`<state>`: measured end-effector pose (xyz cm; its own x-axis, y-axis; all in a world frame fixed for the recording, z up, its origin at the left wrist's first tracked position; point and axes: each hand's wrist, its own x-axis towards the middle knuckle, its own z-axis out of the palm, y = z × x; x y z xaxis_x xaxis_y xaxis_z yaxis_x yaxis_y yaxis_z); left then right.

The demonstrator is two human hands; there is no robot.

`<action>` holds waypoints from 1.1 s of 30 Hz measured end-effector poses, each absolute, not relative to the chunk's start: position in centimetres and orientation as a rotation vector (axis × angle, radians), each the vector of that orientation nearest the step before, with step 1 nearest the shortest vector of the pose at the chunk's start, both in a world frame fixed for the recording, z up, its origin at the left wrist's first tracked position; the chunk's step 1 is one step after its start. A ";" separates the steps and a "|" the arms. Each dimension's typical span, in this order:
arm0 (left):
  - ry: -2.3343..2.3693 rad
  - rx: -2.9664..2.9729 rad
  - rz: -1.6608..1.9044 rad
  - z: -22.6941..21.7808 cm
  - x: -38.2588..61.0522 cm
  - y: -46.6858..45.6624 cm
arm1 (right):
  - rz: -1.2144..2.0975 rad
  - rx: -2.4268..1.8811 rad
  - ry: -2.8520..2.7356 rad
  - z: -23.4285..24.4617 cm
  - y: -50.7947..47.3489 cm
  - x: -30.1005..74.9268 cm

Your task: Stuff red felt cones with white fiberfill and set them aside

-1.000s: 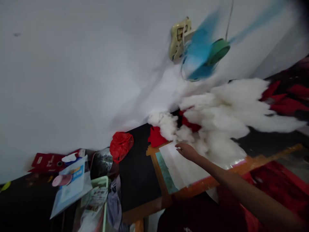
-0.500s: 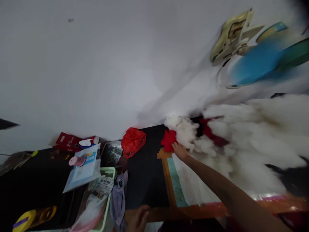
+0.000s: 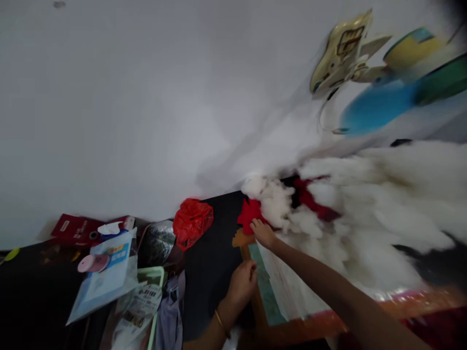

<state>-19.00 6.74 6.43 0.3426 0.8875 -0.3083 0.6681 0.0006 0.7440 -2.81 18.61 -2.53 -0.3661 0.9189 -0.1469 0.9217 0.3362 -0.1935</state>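
My right hand (image 3: 263, 233) reaches across a dark table and touches a small red cloth piece (image 3: 248, 214) at the edge of a big heap of white stuffing (image 3: 365, 209). Its fingers look curled on the cloth, though blur hides the grip. My left hand (image 3: 241, 284), with a thin bangle on the wrist, rests on the left edge of an orange-framed board (image 3: 264, 291) covered with white sheet. Its fingers are bent down against the board edge. More red cloth (image 3: 310, 199) pokes out of the stuffing.
A crumpled red plastic bag (image 3: 192, 221) lies left of the cloth. Farther left are a silvery bag (image 3: 157, 241), a blue-white packet (image 3: 105, 277), a pink tape roll (image 3: 93, 263) and a green basket (image 3: 153, 277). A blue fan (image 3: 379, 104) and a wall socket (image 3: 339, 48) hang on the white wall.
My right hand moved from the white sheet up to the red cloth piece. My left hand came up from below onto the board's left edge. The view swung right, then steadied.
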 end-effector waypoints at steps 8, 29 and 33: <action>1.425 1.618 0.483 4.6 -19.4 4.2 | -0.522 1.733 2.679 -0.9 19.9 -2.1; 1.840 1.645 0.917 2.7 -20.4 7.0 | -0.830 2.659 2.215 -1.2 13.1 6.7; 1.762 1.614 0.677 1.8 -19.2 6.0 | -0.853 2.462 2.143 -2.7 13.9 9.9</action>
